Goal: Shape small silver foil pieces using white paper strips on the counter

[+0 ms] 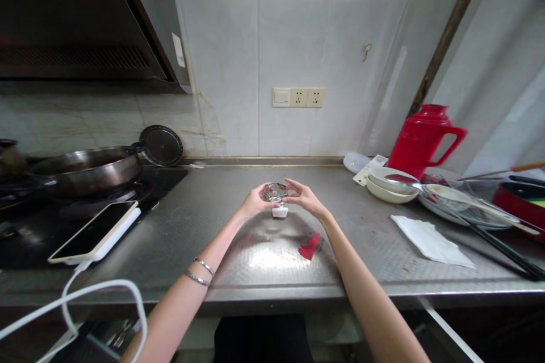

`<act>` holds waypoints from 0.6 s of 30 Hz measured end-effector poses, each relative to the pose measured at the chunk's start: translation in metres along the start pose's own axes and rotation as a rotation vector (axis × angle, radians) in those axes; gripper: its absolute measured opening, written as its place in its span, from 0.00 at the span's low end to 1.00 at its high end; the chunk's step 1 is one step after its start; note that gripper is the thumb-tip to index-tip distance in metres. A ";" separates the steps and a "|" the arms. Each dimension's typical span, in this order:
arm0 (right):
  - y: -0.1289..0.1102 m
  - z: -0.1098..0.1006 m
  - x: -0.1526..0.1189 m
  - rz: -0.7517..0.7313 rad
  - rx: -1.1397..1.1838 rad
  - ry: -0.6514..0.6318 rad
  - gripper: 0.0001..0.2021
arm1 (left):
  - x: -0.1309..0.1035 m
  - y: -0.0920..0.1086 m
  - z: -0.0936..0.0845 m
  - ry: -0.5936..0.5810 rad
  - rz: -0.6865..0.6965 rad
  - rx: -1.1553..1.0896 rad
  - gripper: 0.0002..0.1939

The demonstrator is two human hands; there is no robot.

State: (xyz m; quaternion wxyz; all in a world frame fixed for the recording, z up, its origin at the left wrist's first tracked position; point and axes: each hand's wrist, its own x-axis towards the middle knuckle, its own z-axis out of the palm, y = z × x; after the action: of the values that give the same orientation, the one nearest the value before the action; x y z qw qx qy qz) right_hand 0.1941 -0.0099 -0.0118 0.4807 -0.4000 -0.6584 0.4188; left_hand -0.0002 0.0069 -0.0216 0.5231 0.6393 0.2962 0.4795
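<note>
Holding a small dish (275, 191) between them, the left hand (254, 202) and right hand (307, 199) meet near the middle of the steel counter (238, 249). The left fingers close on one side of the dish; the right hand forms a C at the other, its thumb and fingertips at the edge. This opposed grip probably keeps the round form level and spreads the load, while the palms leave its centre exposed. The dish is clear and glass-like, with bright, uneven reflections along its rim. A white piece (280, 212) with smooth faces shows just below it; whether the two touch cannot be told.

Nearer the body, a flat red scrap (309, 247) with a ragged edge lies between the forearms, apart from the grip. The counter has a fine embossed texture and a diffuse glare. To the right are a creased white tissue (430, 241), stacked pale bowls (390, 195) and a glossy red flask (419, 142), its looped handle suited to pouring. To the left, the phone (96, 232) lies face up at the stove's edge, below a wide metal pan (89, 173), both outside the hands' working space.
</note>
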 end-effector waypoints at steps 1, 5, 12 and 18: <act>0.000 -0.001 0.000 0.000 0.013 -0.005 0.42 | 0.001 0.000 0.001 0.005 -0.009 -0.001 0.41; 0.002 -0.010 -0.004 -0.005 0.061 -0.004 0.43 | 0.005 0.002 0.008 -0.067 -0.032 -0.007 0.40; 0.001 -0.049 -0.025 0.010 0.038 0.048 0.43 | 0.024 0.000 0.040 -0.264 -0.019 0.038 0.33; 0.006 -0.102 -0.058 0.026 0.015 0.066 0.42 | 0.043 -0.003 0.094 -0.330 0.059 0.233 0.31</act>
State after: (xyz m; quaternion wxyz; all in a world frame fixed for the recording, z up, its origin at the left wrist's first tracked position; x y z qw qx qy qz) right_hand 0.3065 -0.0446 -0.0152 0.4996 -0.4186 -0.6338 0.4164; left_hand 0.1024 0.0101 -0.0108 0.4730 0.7737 0.2412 0.3458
